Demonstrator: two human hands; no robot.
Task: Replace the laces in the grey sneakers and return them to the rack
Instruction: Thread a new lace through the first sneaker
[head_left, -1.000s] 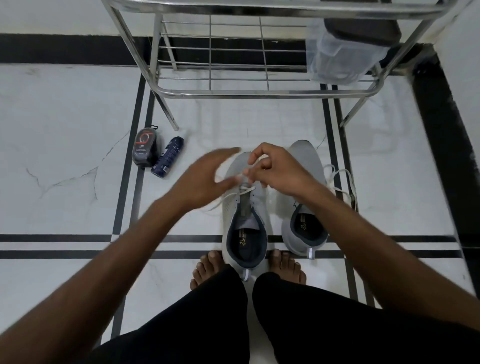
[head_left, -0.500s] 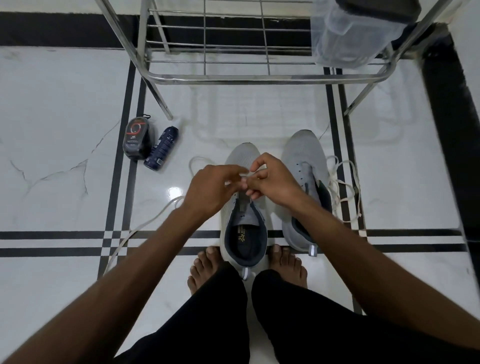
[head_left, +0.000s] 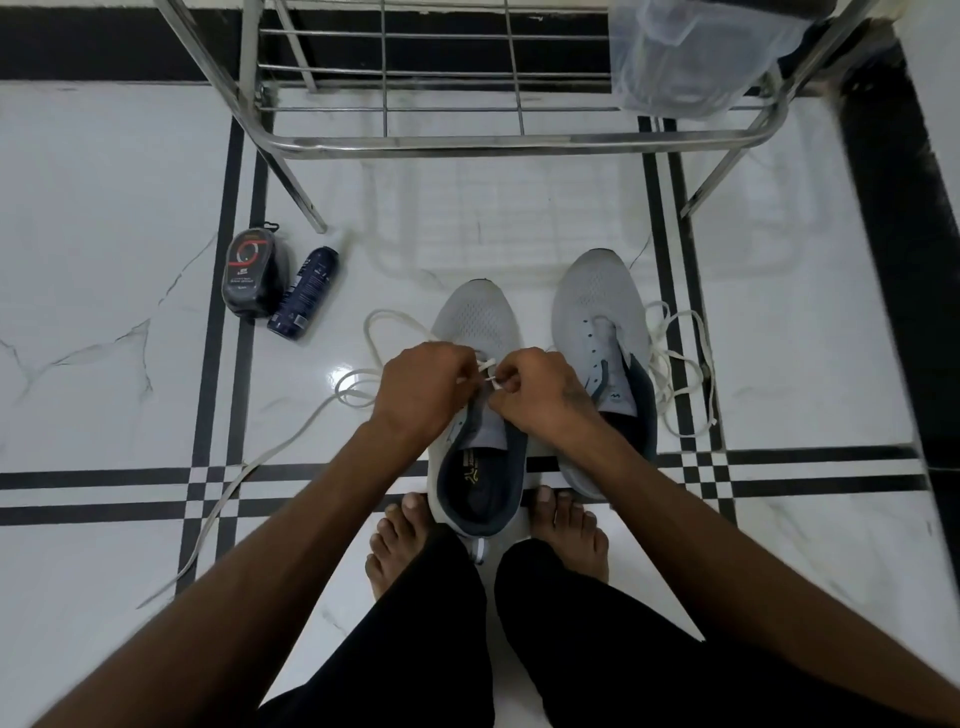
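Two grey sneakers stand side by side on the white floor, toes toward the rack. Over the eyelets of the left sneaker, my left hand and my right hand meet, each pinching the white lace. That lace loops on the floor to the left and trails toward the lower left. The right sneaker has bare eyelets, and a second white lace lies in a loose heap on its right side. The steel shoe rack stands just beyond the sneakers.
A dark shoe-polish sponge pack and a dark blue spray bottle lie on the floor at the left, near the rack's leg. A clear plastic container sits on the rack's right end. My bare feet flank the left sneaker's heel.
My left hand came in from an open reach and took hold of the lace beside my right hand. The lace now lies pulled out in loops to the left.
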